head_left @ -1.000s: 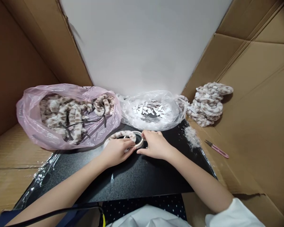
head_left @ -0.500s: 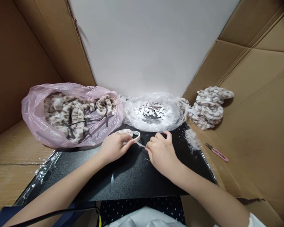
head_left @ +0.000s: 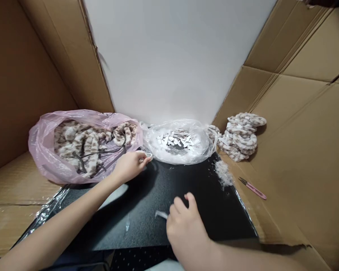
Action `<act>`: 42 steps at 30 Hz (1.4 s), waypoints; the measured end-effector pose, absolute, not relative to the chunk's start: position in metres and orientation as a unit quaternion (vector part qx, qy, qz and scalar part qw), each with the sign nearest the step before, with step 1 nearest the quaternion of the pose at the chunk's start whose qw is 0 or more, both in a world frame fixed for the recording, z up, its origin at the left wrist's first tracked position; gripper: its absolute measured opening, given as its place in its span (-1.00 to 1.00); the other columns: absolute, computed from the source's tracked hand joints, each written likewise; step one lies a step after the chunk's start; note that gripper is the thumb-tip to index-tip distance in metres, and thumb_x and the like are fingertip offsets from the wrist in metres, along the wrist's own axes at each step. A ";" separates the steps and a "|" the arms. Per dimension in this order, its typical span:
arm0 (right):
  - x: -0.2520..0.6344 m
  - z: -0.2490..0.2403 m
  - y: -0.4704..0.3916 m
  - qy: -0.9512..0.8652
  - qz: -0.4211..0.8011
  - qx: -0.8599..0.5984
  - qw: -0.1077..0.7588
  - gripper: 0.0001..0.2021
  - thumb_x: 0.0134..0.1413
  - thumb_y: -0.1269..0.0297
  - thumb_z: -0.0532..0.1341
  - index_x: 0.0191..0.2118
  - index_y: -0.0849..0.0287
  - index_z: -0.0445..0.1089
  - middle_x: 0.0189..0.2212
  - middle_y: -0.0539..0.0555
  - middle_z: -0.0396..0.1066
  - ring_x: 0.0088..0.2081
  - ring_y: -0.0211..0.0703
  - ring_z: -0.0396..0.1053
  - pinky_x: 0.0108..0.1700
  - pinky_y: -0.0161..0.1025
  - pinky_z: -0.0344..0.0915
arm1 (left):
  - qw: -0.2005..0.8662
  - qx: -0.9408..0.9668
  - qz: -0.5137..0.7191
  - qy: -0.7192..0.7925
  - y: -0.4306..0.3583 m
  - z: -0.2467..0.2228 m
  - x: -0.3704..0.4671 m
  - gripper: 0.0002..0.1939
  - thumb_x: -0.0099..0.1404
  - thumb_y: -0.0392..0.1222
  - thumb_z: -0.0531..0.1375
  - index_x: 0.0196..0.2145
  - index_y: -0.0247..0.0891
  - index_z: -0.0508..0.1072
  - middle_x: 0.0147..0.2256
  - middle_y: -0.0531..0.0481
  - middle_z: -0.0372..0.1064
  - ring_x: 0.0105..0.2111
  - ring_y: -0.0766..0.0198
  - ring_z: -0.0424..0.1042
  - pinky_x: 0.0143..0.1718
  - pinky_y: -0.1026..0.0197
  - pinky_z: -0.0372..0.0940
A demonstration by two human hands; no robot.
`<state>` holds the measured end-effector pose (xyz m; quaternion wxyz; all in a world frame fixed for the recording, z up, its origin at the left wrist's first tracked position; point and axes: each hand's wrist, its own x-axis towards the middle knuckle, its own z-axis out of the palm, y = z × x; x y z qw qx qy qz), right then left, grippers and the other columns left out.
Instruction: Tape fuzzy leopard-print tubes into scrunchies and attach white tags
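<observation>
My left hand is closed on a white tape roll, just in front of the pink bag; only part of the roll shows beyond my fingertips. My right hand is closed over the dark tabletop near its front edge. A short white strip sticks out from its left side, pinched in the fingers. Fluffy brown-and-white pieces and dark cords fill the open pink bag at the left.
A clear bag with many small white pieces stands at the back middle. Fluffy coils are stacked at the right. White fluff and pink thread snips lie at the right. Cardboard walls rise on both sides.
My right hand has moved down toward the front edge with a strip, apart from the roll. My left hand has shifted slightly left with the roll. The camera view has shifted a little.
</observation>
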<state>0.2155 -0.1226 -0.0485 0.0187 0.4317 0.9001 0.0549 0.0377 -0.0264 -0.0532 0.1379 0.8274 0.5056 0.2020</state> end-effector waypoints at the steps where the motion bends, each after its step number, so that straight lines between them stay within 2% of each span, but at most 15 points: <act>1: 0.221 -0.046 -0.123 0.903 0.043 0.426 0.009 -0.95 -0.07 0.44 0.28 -0.46 0.22 0.51 -0.51 0.19 0.40 -0.32 0.00 0.22 -0.04 0.15 0.08 | 0.139 0.834 0.197 0.496 -0.026 -0.054 0.038 -0.53 0.35 0.11 0.00 -0.48 -0.22 0.50 -0.56 -0.01 0.44 -0.57 0.27 0.35 -0.58 0.30 0.03; 5: 0.252 -0.031 -0.115 0.838 0.000 0.523 -0.158 -0.85 0.10 0.43 0.20 -0.46 0.14 0.46 -0.46 0.08 0.44 -0.29 -0.08 0.27 -0.07 0.03 0.04 | 0.061 0.844 0.143 0.513 -0.027 -0.066 0.031 -0.61 0.34 0.05 0.05 -0.52 -0.19 0.44 -0.54 -0.01 0.43 -0.52 0.21 0.40 -0.55 0.28 0.04; 9: 0.278 -0.035 -0.104 0.776 -0.156 0.546 -0.276 -0.83 0.05 0.27 0.29 -0.53 0.12 0.44 -0.56 -0.02 0.40 -0.41 -0.18 0.28 -0.17 -0.09 0.08 | -0.007 0.829 0.095 0.551 -0.025 -0.086 0.013 -0.64 0.35 0.01 0.03 -0.49 -0.20 0.42 -0.50 -0.06 0.47 -0.46 0.14 0.46 -0.54 0.27 0.08; 13: 0.287 -0.053 -0.086 0.699 -0.276 0.548 -0.366 -0.81 0.01 0.23 0.28 -0.55 0.13 0.49 -0.58 0.02 0.38 -0.46 -0.18 0.23 -0.30 -0.17 0.14 | 0.006 0.836 0.094 0.540 -0.025 -0.099 0.007 -0.70 0.33 0.03 0.06 -0.34 -0.19 0.47 -0.29 -0.08 0.53 -0.38 0.14 0.50 -0.47 0.26 0.21; 15: 0.288 -0.060 -0.074 0.649 -0.369 0.536 -0.394 -0.86 -0.04 0.20 0.31 -0.44 0.15 0.56 -0.57 0.02 0.37 -0.47 -0.20 0.21 -0.35 -0.21 0.15 | 0.047 0.833 0.123 0.537 -0.026 -0.098 0.008 -0.68 0.30 0.07 0.09 -0.14 -0.15 0.45 -0.14 -0.09 0.51 -0.26 0.11 0.51 -0.35 0.21 0.29; 18: 0.285 -0.066 -0.059 0.566 -0.517 0.494 -0.410 -0.67 -0.15 0.13 0.37 -0.24 0.20 0.58 -0.61 -0.03 0.30 -0.51 -0.27 0.17 -0.38 -0.24 0.16 | 0.156 0.793 0.228 0.543 -0.027 -0.086 0.015 -0.60 0.35 0.10 0.00 0.00 -0.15 0.34 -0.09 -0.11 0.47 -0.16 0.09 0.47 -0.19 0.13 0.32; 20: 0.280 -0.068 -0.050 0.520 -0.580 0.460 -0.427 -0.57 -0.20 0.10 0.39 -0.17 0.23 0.56 -0.61 -0.05 0.27 -0.51 -0.30 0.16 -0.40 -0.27 0.15 | 0.263 0.728 0.323 0.544 -0.027 -0.072 0.024 -0.56 0.39 0.17 -0.13 -0.11 -0.19 0.31 -0.22 -0.09 0.47 -0.30 0.17 0.46 -0.30 0.18 0.32; 22: 0.274 -0.066 -0.043 0.497 -0.597 0.430 -0.460 -0.54 -0.18 0.08 0.39 -0.12 0.21 0.54 -0.60 -0.07 0.23 -0.52 -0.33 0.14 -0.41 -0.29 0.14 | 0.384 0.638 0.401 0.534 -0.028 -0.058 0.037 -0.50 0.36 0.28 -0.21 -0.23 -0.18 0.22 -0.39 -0.01 0.41 -0.53 0.29 0.35 -0.55 0.30 0.21; 24: 0.269 -0.061 -0.039 0.517 -0.556 0.411 -0.504 -0.56 -0.10 0.09 0.35 -0.05 0.14 0.51 -0.58 -0.08 0.21 -0.52 -0.34 0.11 -0.41 -0.29 0.14 | 0.487 0.558 0.436 0.511 -0.029 -0.048 0.052 -0.48 0.29 0.38 -0.19 -0.29 -0.16 0.13 -0.51 0.08 0.34 -0.68 0.39 0.16 -0.68 0.38 0.02; 27: 0.260 -0.050 -0.039 0.627 -0.364 0.425 -0.542 -0.72 -0.01 0.18 0.31 -0.13 0.07 0.55 -0.52 -0.03 0.29 -0.43 -0.24 0.18 -0.28 -0.21 0.17 | 0.568 0.495 0.450 0.479 -0.029 -0.045 0.071 -0.41 0.19 0.47 -0.11 -0.27 -0.14 0.12 -0.58 0.15 0.28 -0.76 0.45 0.01 -0.72 0.40 -0.07; 31: 0.244 -0.038 -0.048 0.728 -0.127 0.465 -0.486 -0.83 -0.14 0.19 0.41 -0.31 -0.01 0.58 -0.49 -0.02 0.34 -0.30 -0.12 0.23 -0.09 -0.07 0.06 | 0.596 0.488 0.459 0.443 -0.032 -0.056 0.086 -0.36 0.13 0.51 -0.07 -0.22 -0.14 0.14 -0.59 0.19 0.22 -0.76 0.47 -0.01 -0.73 0.41 -0.08; 33: 0.237 -0.037 -0.051 0.745 -0.079 0.475 -0.461 -0.82 -0.17 0.16 0.43 -0.33 -0.04 0.57 -0.47 -0.03 0.33 -0.29 -0.12 0.21 -0.06 -0.06 0.00 | 0.624 0.471 0.456 0.424 -0.035 -0.059 0.091 -0.34 0.10 0.54 -0.07 -0.23 -0.14 0.13 -0.64 0.23 0.14 -0.76 0.46 -0.03 -0.73 0.42 -0.10; 36: 0.231 -0.039 -0.051 0.753 -0.043 0.475 -0.452 -0.92 -0.12 0.21 0.41 -0.41 0.00 0.55 -0.48 -0.04 0.31 -0.27 -0.13 0.19 -0.04 -0.06 -0.05 | 0.675 0.433 0.442 0.402 -0.040 -0.054 0.097 -0.34 0.08 0.54 -0.05 -0.28 -0.15 0.13 -0.68 0.28 0.00 -0.76 0.47 -0.06 -0.72 0.43 -0.08; 39: 0.233 -0.041 -0.049 0.755 -0.036 0.468 -0.457 -0.93 -0.05 0.28 0.37 -0.49 0.04 0.52 -0.50 -0.04 0.30 -0.27 -0.14 0.18 -0.04 -0.07 -0.07 | 0.718 0.399 0.437 0.366 -0.044 -0.047 0.096 -0.47 0.15 0.37 0.09 -0.33 -0.18 0.18 -0.61 0.22 0.08 -0.69 0.45 0.09 -0.66 0.41 0.08; 42: 0.236 -0.041 -0.048 0.752 -0.033 0.463 -0.468 -0.90 0.01 0.25 0.35 -0.49 0.03 0.52 -0.51 -0.05 0.28 -0.28 -0.15 0.18 -0.05 -0.08 -0.07 | 0.753 0.396 0.429 0.305 -0.046 -0.045 0.089 -0.68 0.13 0.02 0.26 -0.37 -0.23 0.26 -0.45 0.10 0.24 -0.51 0.38 0.28 -0.48 0.32 0.28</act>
